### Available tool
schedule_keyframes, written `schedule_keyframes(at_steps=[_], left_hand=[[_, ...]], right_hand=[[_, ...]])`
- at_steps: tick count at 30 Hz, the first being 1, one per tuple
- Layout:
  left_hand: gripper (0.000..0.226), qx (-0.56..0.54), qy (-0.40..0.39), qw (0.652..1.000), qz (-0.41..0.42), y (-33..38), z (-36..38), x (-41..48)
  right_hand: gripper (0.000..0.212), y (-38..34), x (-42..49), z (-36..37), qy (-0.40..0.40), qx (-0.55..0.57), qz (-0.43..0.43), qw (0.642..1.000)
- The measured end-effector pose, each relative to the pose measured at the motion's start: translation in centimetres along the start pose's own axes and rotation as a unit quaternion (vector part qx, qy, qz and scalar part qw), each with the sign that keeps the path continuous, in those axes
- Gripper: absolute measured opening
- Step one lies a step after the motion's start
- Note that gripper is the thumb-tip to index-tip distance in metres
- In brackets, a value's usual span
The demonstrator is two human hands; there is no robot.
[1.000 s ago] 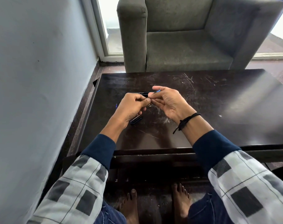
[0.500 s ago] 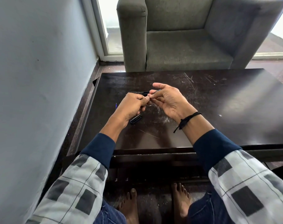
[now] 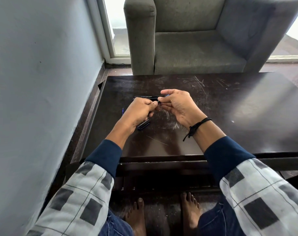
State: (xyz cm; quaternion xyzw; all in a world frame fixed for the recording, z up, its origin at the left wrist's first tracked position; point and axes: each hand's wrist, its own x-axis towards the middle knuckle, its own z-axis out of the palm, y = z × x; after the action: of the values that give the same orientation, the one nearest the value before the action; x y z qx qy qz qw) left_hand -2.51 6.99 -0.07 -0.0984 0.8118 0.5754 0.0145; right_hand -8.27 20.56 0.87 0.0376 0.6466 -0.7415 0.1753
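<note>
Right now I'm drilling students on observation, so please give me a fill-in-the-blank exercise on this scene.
The black cord is tied round the ___ wrist.
Beyond the table stands a grey ___.
Just beyond the left hand and right hand, which pinch a small dark part, lies a black ___ with white lettering.
Missing words: right; armchair; pen.

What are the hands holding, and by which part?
Both hands pinch a small dark pen piece: the left hand at its left end, the right hand at its right end.
</note>
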Motion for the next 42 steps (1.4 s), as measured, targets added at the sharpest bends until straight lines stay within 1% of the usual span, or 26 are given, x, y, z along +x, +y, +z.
schedule_keyframes(at_steps=[8,13,28,35,38,42], left_hand=[[0.017,-0.006,0.006,1.000,0.002,-0.05,0.20,0.24],[0.015,-0.006,0.003,1.000,0.006,0.04,0.19,0.11],[0.014,-0.003,0.000,1.000,0.012,0.03,0.10,0.09],[0.018,0.011,-0.001,1.000,0.014,-0.17,-0.01,0.26],[0.020,0.014,0.000,1.000,0.016,-0.10,-0.03,0.19],[0.021,0.025,0.004,1.000,0.011,0.05,-0.33,0.04]], right_hand=[[0.037,-0.48,-0.40,0.25,0.005,0.028,-0.004,1.000],[0.036,-0.55,-0.48,0.18,0.015,0.020,-0.008,1.000],[0.036,-0.60,-0.60,-0.03,0.026,0.012,-0.013,1.000],[0.033,-0.45,-0.37,0.01,0.033,0.015,-0.019,0.999],[0.030,-0.43,-0.21,-0.01,0.043,0.022,-0.023,0.999],[0.027,-0.42,0.12,-0.32,0.076,0.022,-0.035,0.996]])
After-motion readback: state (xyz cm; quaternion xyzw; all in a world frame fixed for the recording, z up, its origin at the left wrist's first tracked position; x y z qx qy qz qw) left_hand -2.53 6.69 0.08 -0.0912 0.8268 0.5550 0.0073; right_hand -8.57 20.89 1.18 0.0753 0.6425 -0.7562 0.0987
